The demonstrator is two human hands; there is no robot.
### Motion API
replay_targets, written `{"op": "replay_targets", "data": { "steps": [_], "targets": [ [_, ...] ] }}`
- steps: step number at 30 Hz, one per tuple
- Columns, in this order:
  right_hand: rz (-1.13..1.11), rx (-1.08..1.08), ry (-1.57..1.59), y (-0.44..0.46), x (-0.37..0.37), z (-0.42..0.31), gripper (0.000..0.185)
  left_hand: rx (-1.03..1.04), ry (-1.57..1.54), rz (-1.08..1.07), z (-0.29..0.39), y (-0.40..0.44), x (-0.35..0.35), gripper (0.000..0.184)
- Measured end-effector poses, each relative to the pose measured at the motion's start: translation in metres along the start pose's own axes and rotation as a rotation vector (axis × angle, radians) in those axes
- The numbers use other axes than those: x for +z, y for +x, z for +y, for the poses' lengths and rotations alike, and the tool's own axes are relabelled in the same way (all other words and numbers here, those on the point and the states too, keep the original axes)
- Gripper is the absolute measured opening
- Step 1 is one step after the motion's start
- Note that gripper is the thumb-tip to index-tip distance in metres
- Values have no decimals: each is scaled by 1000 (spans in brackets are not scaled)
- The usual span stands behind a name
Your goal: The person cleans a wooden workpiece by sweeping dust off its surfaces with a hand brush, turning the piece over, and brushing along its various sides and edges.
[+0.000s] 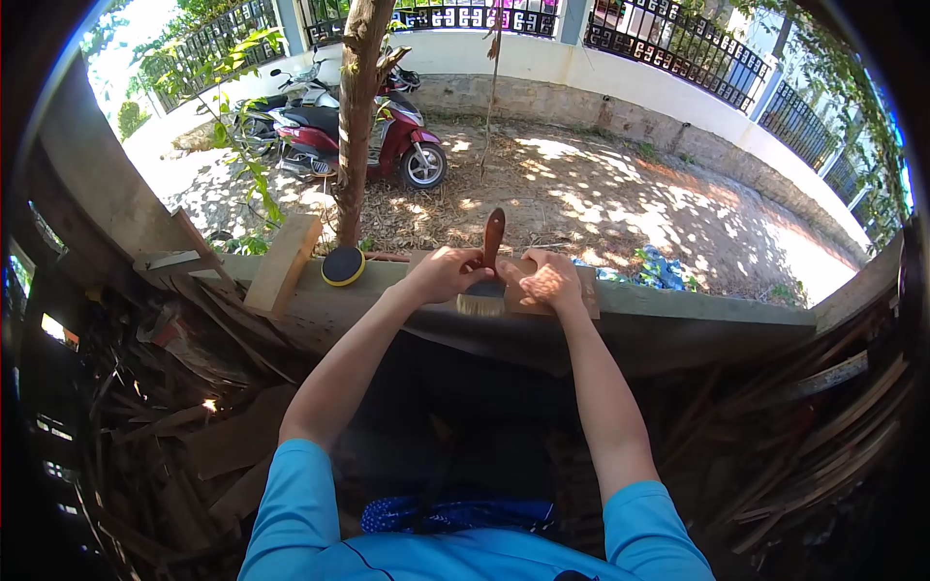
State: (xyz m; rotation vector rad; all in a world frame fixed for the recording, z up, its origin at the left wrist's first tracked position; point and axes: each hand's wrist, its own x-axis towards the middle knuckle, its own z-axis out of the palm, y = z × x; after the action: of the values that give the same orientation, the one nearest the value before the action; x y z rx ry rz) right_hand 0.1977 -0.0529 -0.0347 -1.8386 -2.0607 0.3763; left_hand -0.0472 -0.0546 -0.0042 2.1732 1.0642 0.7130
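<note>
A brush (493, 242) with a reddish-brown handle stands handle-up between my hands, its pale bristles pointing down toward me over the near edge of the ledge. My left hand (445, 275) is closed at the left of the brush, thumb and fingers at the base of its handle. At the right of the brush, my right hand (544, 281) has its fingers bent against the brush and rests over a brown wooden piece (585, 292). What the right fingers grip is too small to make out. Left of my hands, a round black pad with a yellow rim (343, 265) lies on the ledge.
The ledge (707, 304) runs across in front of me. A wooden block (282, 263) lies at its left, near a tree trunk (357, 126). Scrap wood (843, 436) is piled at both sides below. A red scooter (387, 145) stands outside by a fenced wall.
</note>
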Motion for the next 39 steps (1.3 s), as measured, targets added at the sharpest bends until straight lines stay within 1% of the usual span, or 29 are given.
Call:
{"op": "replay_targets", "data": {
  "steps": [2,3,5,6,7,9,12,15,18,21,22,25,26,29,32,35,38,39],
  "targets": [
    [13,-64,9,2,0,4,65,-67,72,134,-4,7,-6,30],
    [19,-95,15,3,1,4,66,-37,116,188,-7,8,-8,29],
    [-73,-22,-29,1,-9,-6,66,22,205,296,-17,8,-14,28],
    [-117,14,-51,0,-15,-11,67,119,191,335,-28,11,-11,28],
    [-78,3,-46,1,-12,-9,67,111,166,267,-39,10,-5,28],
    [-5,-17,-32,0,-3,-3,66,92,116,127,-17,-2,-5,29],
    [-30,-1,-29,1,-3,-2,64,69,117,-39,12,-11,-4,29],
    [-11,-8,-14,-2,-4,-3,63,-6,26,-160,27,-11,-6,29],
    [-1,-12,-7,-3,-5,-5,63,29,-14,-245,19,-3,-9,29],
    [-56,42,9,-4,-10,-11,61,-39,84,-84,11,8,-14,30],
    [-37,-3,17,-1,-4,-3,61,-88,50,-15,3,13,-12,30],
    [-14,-14,1,-2,-5,-4,62,-9,185,229,-18,16,-6,29],
    [-2,10,-32,-1,-4,-6,61,-13,211,273,-20,17,-4,24],
    [-15,12,-33,1,-4,-5,59,155,260,319,-27,9,2,23],
    [-53,32,-39,3,-3,-6,60,227,385,286,-26,0,10,25],
    [-58,50,-62,2,-6,-9,60,135,229,192,-17,-5,6,24],
    [-70,44,-45,0,-8,-11,60,-46,279,1,9,-8,-9,27],
    [-74,44,-35,0,-9,-10,60,-31,233,-40,13,-10,-9,29]
  ]
}}
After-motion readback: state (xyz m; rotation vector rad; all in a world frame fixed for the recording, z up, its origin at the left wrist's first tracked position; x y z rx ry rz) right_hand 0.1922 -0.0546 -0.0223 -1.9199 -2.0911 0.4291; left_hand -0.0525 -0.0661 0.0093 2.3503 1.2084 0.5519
